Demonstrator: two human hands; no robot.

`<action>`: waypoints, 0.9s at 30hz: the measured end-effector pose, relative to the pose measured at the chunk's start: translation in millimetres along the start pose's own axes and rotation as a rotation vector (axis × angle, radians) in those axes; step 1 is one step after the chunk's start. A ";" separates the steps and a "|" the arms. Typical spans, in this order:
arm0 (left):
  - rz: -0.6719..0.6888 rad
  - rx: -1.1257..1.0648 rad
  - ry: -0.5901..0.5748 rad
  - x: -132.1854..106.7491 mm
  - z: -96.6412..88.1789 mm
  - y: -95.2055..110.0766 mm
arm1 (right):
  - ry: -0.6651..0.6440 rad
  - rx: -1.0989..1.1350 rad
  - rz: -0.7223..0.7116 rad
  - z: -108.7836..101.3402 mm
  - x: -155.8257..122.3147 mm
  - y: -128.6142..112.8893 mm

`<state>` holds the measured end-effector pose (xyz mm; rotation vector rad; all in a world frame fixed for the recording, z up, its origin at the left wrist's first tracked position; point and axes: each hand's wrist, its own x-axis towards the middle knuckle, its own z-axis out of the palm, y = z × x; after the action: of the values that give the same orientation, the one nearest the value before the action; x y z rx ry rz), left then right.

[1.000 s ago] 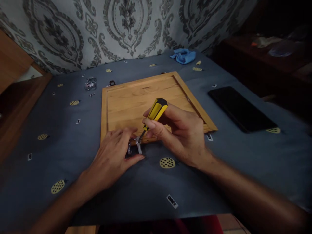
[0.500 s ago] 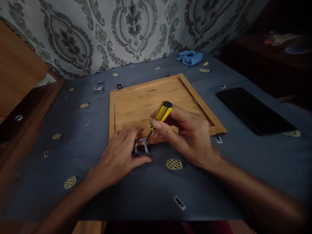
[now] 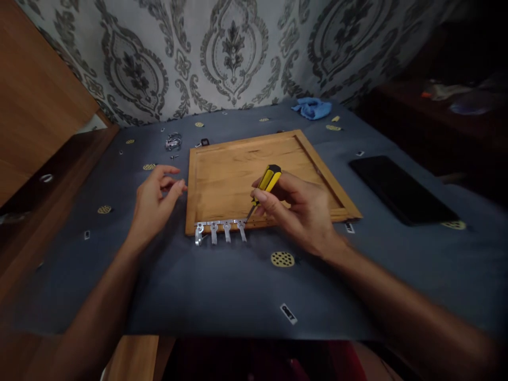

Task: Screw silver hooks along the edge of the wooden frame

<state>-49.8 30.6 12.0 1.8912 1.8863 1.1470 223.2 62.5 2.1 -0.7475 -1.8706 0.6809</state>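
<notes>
My right hand [image 3: 307,211] is closed around a yellow and black screwdriver [image 3: 268,182]. Its tip points down at the rightmost of several silver metal hooks [image 3: 227,230], which line the near edge of a framed wooden panel [image 3: 238,174]. Whether the tip touches that hook I cannot tell. My left hand [image 3: 154,198] is off the hooks, just left of the panel, with its fingers bent and apart and nothing seen in them. Beyond it, a loose bunch of silver hooks [image 3: 173,142] and a small screw [image 3: 174,157] lie on the cloth.
A black flat device, like a tablet or phone [image 3: 402,188], lies right of the panel. At the back sits a crumpled blue cloth [image 3: 312,108]. A dark blue tablecloth [image 3: 214,296] with pineapple prints covers the table; wooden furniture [image 3: 47,90] stands at the left.
My left hand has let go of the hooks at the panel edge and moved left and away from me. The screwdriver stays near the rightmost hook. The camera view has shifted slightly.
</notes>
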 end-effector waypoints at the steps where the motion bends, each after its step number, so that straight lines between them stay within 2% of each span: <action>1: 0.001 -0.009 0.013 1.4 0.5 -4.4 | 0.005 0.017 0.007 0.7 0.1 0.2; 4: 0.010 -0.043 -0.012 2.6 4.5 -10.3 | 0.031 0.090 0.032 2.1 1.0 0.4; 8: 0.060 -0.074 -0.105 -2.6 9.9 -2.2 | 0.134 0.139 0.059 2.8 3.6 5.0; 13: 0.250 -0.087 -0.402 -17.1 12.4 20.6 | 0.191 0.112 0.041 3.1 6.2 16.9; 16: 0.325 0.027 -0.496 -26.8 15.1 32.3 | 0.178 0.097 0.040 3.0 6.2 21.4; 20: 0.380 0.134 -0.511 -34.7 20.8 37.7 | 0.155 0.079 0.039 3.0 5.7 22.0; 27: 0.348 0.136 -0.510 -36.6 30.5 32.6 | 0.120 0.076 0.028 3.2 5.7 19.8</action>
<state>-0.6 2.9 0.1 2.3697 1.4232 0.5339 222.3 79.3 -10.2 -0.7503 -1.7190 0.7047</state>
